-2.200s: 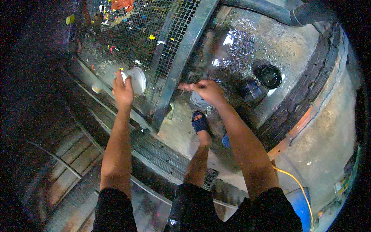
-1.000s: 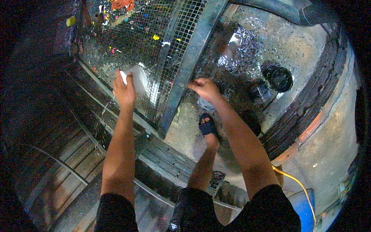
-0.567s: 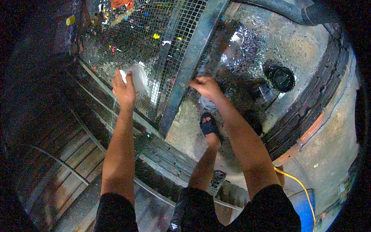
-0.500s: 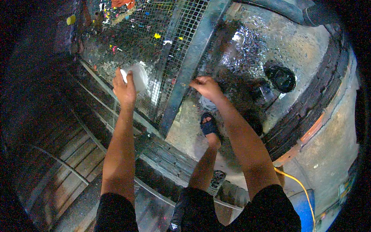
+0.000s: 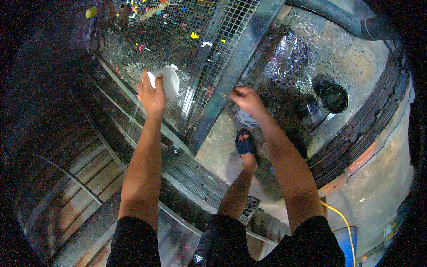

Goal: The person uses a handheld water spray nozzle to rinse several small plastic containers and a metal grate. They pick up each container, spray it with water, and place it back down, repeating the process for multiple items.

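My left hand (image 5: 152,95) is closed around a white plastic tub (image 5: 171,83), thumb on the near side and fingers along its edge. The tub is tilted above a dark metal mesh grate (image 5: 222,44) speckled with coloured scraps. My right hand (image 5: 248,101) is pinched just right of the grate's steel frame bar (image 5: 231,66). A tiny yellowish bit shows by its fingertips; whether the fingers hold it is unclear. Below this hand lies a pale grey round object (image 5: 247,118), partly covered by the wrist.
Beyond the bar is a wet, shiny concrete floor with a black bucket (image 5: 333,98) and a thick pipe (image 5: 329,17). My sandalled foot (image 5: 244,142) stands near the grate's corner. Dark layered edging (image 5: 356,138) curves along the right; a yellow cable (image 5: 346,218) lies lower right.
The view has shifted, so the grate and bucket sit farther right. Both hands keep about the same places over the grate and bar. The tub stays in my left hand.
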`<state>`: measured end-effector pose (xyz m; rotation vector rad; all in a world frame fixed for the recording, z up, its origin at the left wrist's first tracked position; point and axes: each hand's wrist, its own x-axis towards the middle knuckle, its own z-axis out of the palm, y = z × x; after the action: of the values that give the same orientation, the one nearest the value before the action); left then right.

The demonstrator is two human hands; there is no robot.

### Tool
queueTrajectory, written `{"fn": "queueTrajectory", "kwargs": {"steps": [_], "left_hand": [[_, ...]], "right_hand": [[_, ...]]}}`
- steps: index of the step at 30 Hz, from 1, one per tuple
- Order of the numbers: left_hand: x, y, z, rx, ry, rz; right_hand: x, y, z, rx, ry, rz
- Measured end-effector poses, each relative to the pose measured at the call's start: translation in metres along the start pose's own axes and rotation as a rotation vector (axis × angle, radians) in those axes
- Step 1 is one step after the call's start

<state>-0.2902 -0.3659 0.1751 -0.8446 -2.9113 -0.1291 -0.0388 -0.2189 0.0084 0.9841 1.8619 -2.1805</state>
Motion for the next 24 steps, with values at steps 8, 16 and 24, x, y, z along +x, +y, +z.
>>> {"fn": "queueTrajectory", "kwargs": {"steps": [8, 16, 24], "left_hand": [[0.001, 0.005, 0.001, -0.013, -0.025, 0.002], [0.006, -0.010, -0.001, -0.077, -0.136, -0.074], [0.018, -0.016, -0.006, -0.077, -0.322, -0.265]], "right_hand": [[0.002, 0.013, 0.003, 0.069, 0.018, -0.007], [0.005, 0.010, 0.008, 0.066, 0.026, -0.021], [0.006, 0.019, 0.016, 0.044, 0.075, 0.050]]}}
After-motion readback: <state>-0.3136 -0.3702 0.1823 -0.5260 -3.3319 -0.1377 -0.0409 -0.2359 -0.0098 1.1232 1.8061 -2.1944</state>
